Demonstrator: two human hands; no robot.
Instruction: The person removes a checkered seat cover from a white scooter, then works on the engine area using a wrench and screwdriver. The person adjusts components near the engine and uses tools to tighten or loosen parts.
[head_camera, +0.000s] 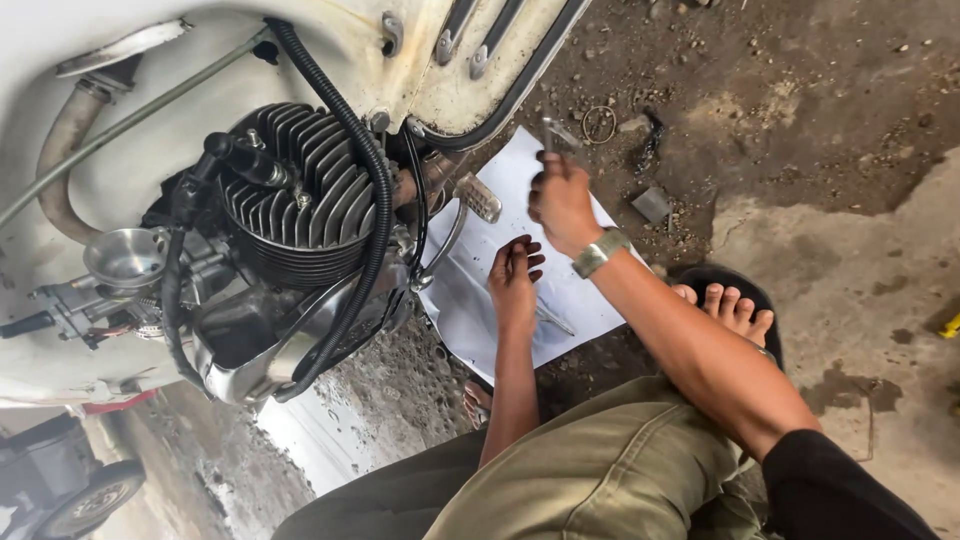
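Metal tool (558, 135) sticks up from right hand (563, 205) fingers (552, 168).

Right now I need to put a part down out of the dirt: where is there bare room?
The white sheet is bare between the right hand and the sandalled foot. Grey concrete beyond the foot is open. Crowded: the engine and hoses, where the left hand rests.
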